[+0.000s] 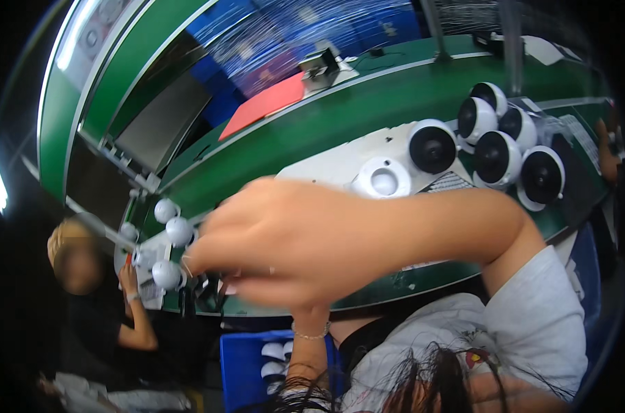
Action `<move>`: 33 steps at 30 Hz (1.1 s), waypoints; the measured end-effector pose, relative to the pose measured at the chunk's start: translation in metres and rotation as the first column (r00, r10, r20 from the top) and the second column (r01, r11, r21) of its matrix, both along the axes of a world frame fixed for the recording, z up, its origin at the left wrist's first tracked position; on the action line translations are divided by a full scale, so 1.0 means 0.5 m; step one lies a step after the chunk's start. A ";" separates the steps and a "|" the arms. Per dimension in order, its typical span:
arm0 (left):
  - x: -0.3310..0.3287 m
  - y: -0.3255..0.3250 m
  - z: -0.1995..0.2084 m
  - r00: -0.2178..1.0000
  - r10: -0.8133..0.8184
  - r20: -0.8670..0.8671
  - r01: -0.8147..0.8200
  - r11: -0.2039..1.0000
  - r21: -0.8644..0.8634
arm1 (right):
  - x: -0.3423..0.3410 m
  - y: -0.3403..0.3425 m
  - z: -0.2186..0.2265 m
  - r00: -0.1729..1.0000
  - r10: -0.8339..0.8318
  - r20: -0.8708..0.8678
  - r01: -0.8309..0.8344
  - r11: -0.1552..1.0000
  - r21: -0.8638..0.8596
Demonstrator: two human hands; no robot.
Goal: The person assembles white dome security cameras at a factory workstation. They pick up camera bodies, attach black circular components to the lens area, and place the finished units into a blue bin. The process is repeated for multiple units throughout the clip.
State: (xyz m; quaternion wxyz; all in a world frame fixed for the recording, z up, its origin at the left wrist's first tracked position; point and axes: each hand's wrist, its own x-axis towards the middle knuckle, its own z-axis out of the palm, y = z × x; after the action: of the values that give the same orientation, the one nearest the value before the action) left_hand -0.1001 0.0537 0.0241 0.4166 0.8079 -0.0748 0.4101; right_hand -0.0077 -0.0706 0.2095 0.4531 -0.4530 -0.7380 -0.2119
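Note:
My right hand (278,237) reaches across the middle of the view, large and blurred. Its fingers curl together toward the left; what they hold, if anything, I cannot make out. Behind it rises my left forearm (309,354), wearing a bracelet, and the left hand's fingers are hidden. Just beyond my right hand, a round white housing part (383,179) with a central opening lies on a white sheet (326,162). Next to it a white ball-shaped unit with a black face (433,147) rests on the bench.
Several similar white-and-black units (497,158) cluster at the right. A blue bin (233,372) below the bench contains white parts. At the left, a co-worker's hand (128,279) is near white round units (179,231). A red sheet (264,103) lies on the green bench (257,158).

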 end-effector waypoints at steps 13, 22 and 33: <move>0.205 -0.162 0.063 0.904 -0.414 0.110 0.358 0.872 0.333 | 0.198 -0.415 -0.295 0.630 -0.770 0.105 0.649 0.447 -0.616; 0.192 -0.299 -0.021 0.711 -0.274 -0.648 0.385 0.923 0.032 | 0.242 -0.362 -0.374 0.719 -0.670 0.183 0.618 0.498 -0.608; 0.194 -0.344 -0.049 0.883 -0.145 -0.446 0.183 0.982 0.044 | 0.213 -0.389 -0.282 0.741 -0.662 -0.112 0.543 0.689 -0.481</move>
State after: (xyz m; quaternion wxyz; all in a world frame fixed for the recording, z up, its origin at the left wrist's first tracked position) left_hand -0.0033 -0.1181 -0.0006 0.4211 0.8874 -0.0640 0.1764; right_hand 0.0987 -0.2652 0.0687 0.3478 -0.7826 -0.5017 -0.1218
